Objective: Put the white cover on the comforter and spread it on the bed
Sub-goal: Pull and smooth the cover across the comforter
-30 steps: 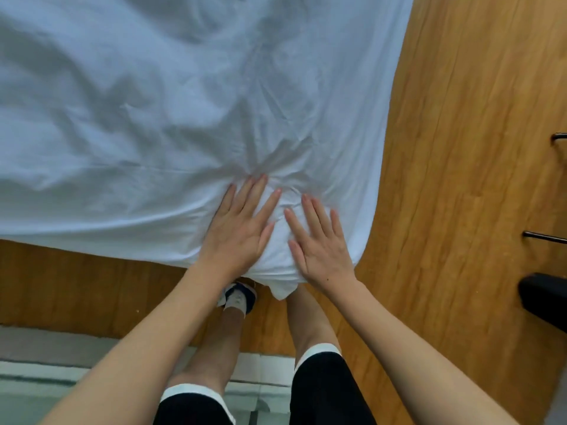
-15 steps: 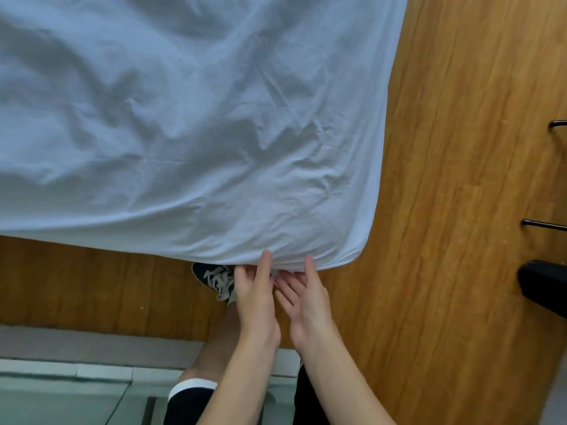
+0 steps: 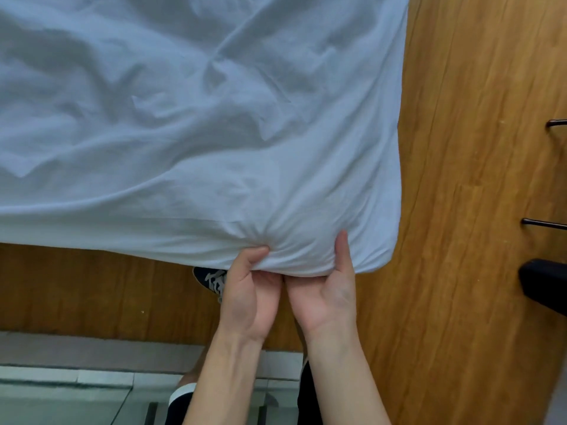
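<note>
Warm brown wood-plank floor (image 3: 478, 210) runs along the bed's right edge and foot. A pale grey tiled strip (image 3: 76, 378) borders it below. Thin dark metal rods (image 3: 544, 223) and a black object (image 3: 546, 285) sit far right.

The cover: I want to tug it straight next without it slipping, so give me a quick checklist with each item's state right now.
1. Left hand gripping the cover: ok, thumb pinches a bunched fold at the near edge.
2. Right hand gripping: ok, fingers curl under the edge, thumb on top.
3. Hands close together near the corner: ok.
4. Cover smooth: not ok, creases across the whole top.
5. Comforter filling the corner: cannot tell, hidden inside.
6. Floor behind clear for stepping back: cannot tell, out of view.
</note>
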Demonstrator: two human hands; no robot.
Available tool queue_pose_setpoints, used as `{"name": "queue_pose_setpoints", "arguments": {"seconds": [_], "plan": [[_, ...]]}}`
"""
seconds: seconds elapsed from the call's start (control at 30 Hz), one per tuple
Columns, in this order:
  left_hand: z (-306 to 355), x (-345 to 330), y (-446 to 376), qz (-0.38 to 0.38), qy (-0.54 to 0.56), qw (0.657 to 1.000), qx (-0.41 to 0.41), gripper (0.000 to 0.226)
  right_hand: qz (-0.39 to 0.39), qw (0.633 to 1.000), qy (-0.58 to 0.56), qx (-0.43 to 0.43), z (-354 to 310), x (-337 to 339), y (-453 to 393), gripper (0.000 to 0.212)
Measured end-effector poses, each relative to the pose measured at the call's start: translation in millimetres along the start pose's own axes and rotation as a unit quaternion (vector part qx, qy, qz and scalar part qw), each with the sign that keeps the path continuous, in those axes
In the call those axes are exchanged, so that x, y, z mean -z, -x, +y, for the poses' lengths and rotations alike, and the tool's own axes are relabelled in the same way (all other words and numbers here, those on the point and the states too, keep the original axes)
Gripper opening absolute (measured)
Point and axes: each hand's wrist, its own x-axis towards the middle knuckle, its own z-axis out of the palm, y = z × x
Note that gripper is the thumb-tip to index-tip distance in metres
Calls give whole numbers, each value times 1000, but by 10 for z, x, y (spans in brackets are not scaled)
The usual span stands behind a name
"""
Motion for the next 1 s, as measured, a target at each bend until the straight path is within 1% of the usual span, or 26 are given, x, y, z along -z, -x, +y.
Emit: {"name": "queue_pose_setpoints", "arguments": {"seconds": [0.07, 0.1, 0.13, 0.2, 0.23, 0.3, 0.33, 0.37, 0.4, 0.43, 0.47, 0.5, 0.53, 0.57, 0.6, 0.63, 0.67, 0.7, 0.73, 0.77, 0.8, 0.83, 0.87, 0.93, 0.97, 1.0], "plan": [[64, -19, 32, 5, -8, 1000, 0, 44, -21, 999, 15, 31, -60, 28, -11, 57], [60, 13, 15, 39, -28, 999, 6, 44, -26, 999, 1, 39, -87, 84, -55, 63], [40, 61, -15, 87, -53, 995, 16, 44, -6, 999, -21, 44, -105, 171, -115, 66], [-17, 232, -94, 197, -70, 977, 39, 40, 73, 995, -8, 68, -85, 410, -254, 55], [-28, 321, -129, 254, -66, 964, 44, 37, 146, 985, 30, 88, -73, 527, -306, 46], [-5, 453, -152, 372, -62, 926, 17, 33, 309, 936, 108, 128, -129, 729, -404, 28], [21, 485, -138, 431, -85, 898, -26, 31, 382, 903, 125, 154, -193, 795, -438, 26], [59, 464, -98, 477, -141, 863, -95, 29, 430, 869, 149, 193, -254, 819, -451, 29], [108, 388, -44, 484, -219, 827, -185, 28, 448, 832, 199, 257, -306, 795, -445, 32], [156, 291, 4, 441, -305, 793, -289, 28, 432, 784, 288, 340, -343, 725, -439, 38], [193, 205, 11, 364, -391, 749, -391, 29, 376, 724, 388, 429, -354, 606, -437, 42], [247, 145, -41, 277, -469, 691, -475, 30, 295, 652, 475, 513, -330, 450, -441, 44], [339, 60, -142, 202, -536, 623, -532, 30, 206, 570, 545, 579, -297, 289, -474, 46], [462, -32, -279, 150, -592, 557, -562, 32, 119, 491, 600, 620, -268, 100, -515, 47], [613, -130, -430, 123, -639, 495, -576, 35, 47, 418, 646, 638, -233, -107, -562, 48], [779, -253, -563, 117, -674, 438, -583, 38, -5, 352, 685, 638, -193, -330, -617, 49], [967, -383, -690, 130, -700, 390, -584, 42, -35, 290, 717, 633, -138, -580, -679, 50], [1153, -504, -795, 153, -725, 356, -569, 46, -50, 229, 744, 626, -82, -810, -743, 52], [1345, -622, -881, 181, -747, 339, -543, 49, -56, 177, 768, 612, -37, -1028, -813, 55], [1518, -720, -964, 208, -762, 333, -515, 53, -52, 129, 793, 593, -20, -1164, -938, 57], [1640, -770, -1077, 225, -774, 329, -492, 56, -43, 99, 815, 569, -41, -1199, -1085, 58], [1691, -769, -1199, 225, -787, 323, -475, 58, -26, 91, 829, 551, -95, -1137, -1232, 58], [1643, -706, -1306, 202, -814, 306, -451, 60, -11, 107, 836, 538, -172, -989, -1349, 58], [1284, -376, -1468, 96, -878, 241, -403, 64, 20, 159, 837, 523, -343, -496, -1470, 58], [1080, -190, -1492, 50, -896, 216, -385, 66, 36, 177, 844, 505, -399, -256, -1458, 60], [904, -28, -1491, 28, -908, 202, -365, 69, 48, 190, 854, 482, -424, -57, -1439, 62]]}}
